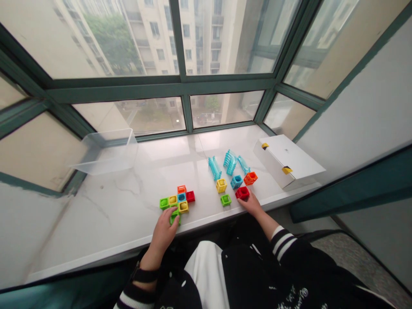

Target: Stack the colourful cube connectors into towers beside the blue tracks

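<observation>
My left hand (165, 231) is closed on the near green block (175, 219) of a cluster of coloured cube blocks, its fingers partly covering it. In that cluster are a yellow block (183, 207), a blue block (182, 197), a red block (190, 196), an orange block (181, 189) and another green block (164, 203). To the right, my right hand (252, 205) grips a separate red block (242, 192) between thumb and fingers. Near it lie a loose green block (225, 200), a yellow block (221, 185), a blue block (236, 182) and an orange block (250, 178).
Behind the loose blocks lie translucent blue ribbed pieces (214, 168). A clear plastic bin (112, 165) stands at the back left of the white marbled sill (128, 214). A white box (291, 156) with yellow-black tabs is at the right, by the wall. Windows close off the back.
</observation>
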{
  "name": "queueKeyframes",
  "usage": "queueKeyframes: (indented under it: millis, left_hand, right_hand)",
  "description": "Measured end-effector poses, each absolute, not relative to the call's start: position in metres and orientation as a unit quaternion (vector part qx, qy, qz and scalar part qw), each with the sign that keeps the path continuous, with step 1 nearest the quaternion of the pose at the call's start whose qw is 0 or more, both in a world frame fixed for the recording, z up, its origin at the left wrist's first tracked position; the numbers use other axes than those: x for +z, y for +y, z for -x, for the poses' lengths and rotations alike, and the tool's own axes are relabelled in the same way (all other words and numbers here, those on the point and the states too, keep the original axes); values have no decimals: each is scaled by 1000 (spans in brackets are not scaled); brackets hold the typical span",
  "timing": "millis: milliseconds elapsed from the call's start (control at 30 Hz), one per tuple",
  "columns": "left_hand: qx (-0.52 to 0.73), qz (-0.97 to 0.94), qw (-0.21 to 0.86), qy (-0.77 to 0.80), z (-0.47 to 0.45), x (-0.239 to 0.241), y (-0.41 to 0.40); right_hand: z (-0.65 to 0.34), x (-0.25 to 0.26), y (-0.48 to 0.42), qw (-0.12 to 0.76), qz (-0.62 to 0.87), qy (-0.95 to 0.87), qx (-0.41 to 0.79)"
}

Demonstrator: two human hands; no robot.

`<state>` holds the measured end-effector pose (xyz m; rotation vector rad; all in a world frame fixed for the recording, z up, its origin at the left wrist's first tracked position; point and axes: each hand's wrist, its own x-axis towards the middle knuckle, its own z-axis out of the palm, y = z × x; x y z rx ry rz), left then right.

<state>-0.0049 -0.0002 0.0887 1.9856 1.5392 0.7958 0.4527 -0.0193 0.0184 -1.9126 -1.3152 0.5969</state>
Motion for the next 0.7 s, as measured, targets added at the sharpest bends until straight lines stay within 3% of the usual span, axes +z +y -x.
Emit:
queueKeyframes:
  millis: [367, 633, 700]
  left_hand:
    - [304, -724, 248, 568, 10, 92, -1]
    - [309, -718, 235, 578, 25, 92, -2]
    - [303, -715, 235, 585, 28, 88, -4]
  right_hand:
    - [-455, 10, -19, 369, 740, -515, 226]
    - [-482, 27, -23, 420, 694, -461, 358]
    - [-492, 39, -24, 453, 695, -444, 338]
